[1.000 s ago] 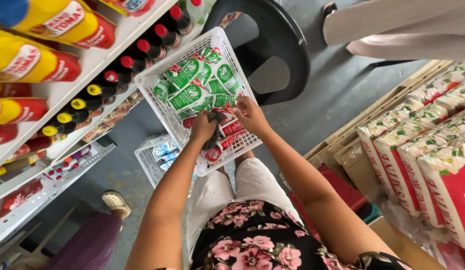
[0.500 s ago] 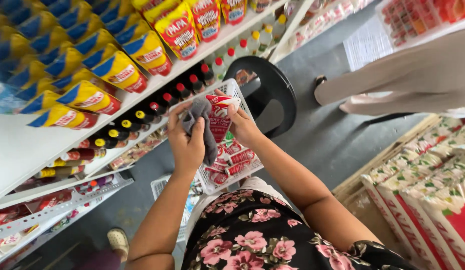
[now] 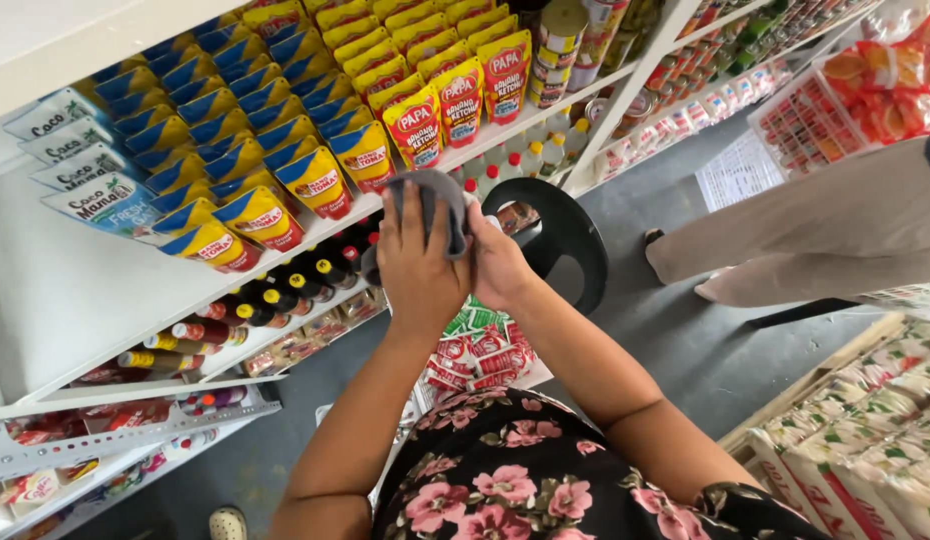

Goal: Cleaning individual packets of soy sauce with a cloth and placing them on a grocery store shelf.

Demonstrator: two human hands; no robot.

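My left hand point(image 3: 417, 268) and my right hand point(image 3: 501, 268) are raised together in front of the shelf, both closed on a grey cloth point(image 3: 437, 203) bunched between them. The cloth sits just below the shelf edge that carries yellow and red pouches point(image 3: 455, 100). Under my forearms a white wire basket point(image 3: 477, 352) with red and green packets rests on my lap, mostly hidden by my arms.
White shelves point(image 3: 105, 290) at left hold blue-and-yellow pouches point(image 3: 235, 170) and dark bottles point(image 3: 285, 290). A black round stool point(image 3: 560, 235) stands on the grey floor. Another person's beige-trousered legs point(image 3: 815, 235) stand at right. Stacked sacks point(image 3: 865, 440) fill the lower right.
Both hands have lifted from the basket with the grey cloth and risen to the pouch shelf. The view has tilted upward, and the basket has dropped low in the frame.
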